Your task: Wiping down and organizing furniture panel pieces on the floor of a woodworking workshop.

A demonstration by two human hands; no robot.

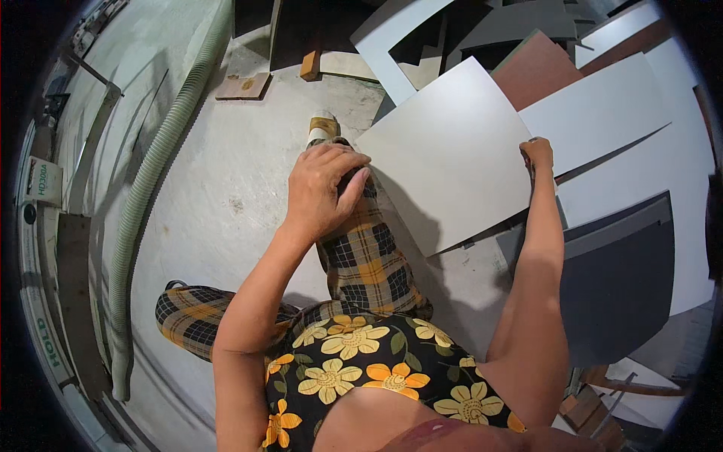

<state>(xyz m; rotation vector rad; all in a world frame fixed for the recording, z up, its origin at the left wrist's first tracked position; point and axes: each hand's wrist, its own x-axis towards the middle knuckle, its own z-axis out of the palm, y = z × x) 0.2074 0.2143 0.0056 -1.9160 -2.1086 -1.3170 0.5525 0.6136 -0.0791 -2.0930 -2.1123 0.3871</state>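
With my right arm stretched out, my right hand (pixel 538 154) is closed on the right edge of a flat white panel (pixel 459 151). The panel lies tilted over other sheets, its near corner reaching down toward the floor. My left hand (pixel 324 184) hovers over or rests on my plaid trouser leg (pixel 369 256); contact cannot be made out. Its fingers are loosely stretched with the thumb apart, and it holds nothing. Beneath the white panel's right side lie more white sheets (pixel 602 113). The fingertips of my right hand are partly hidden.
A ribbed hose (pixel 169 124) runs along the left over the concrete floor (pixel 226 203). Dark grey panels (pixel 617 279) and a reddish-brown board (pixel 536 71) lie among the sheets. Wood pieces (pixel 245 87) sit ahead; a long machine frame (pixel 74 301) borders the left.
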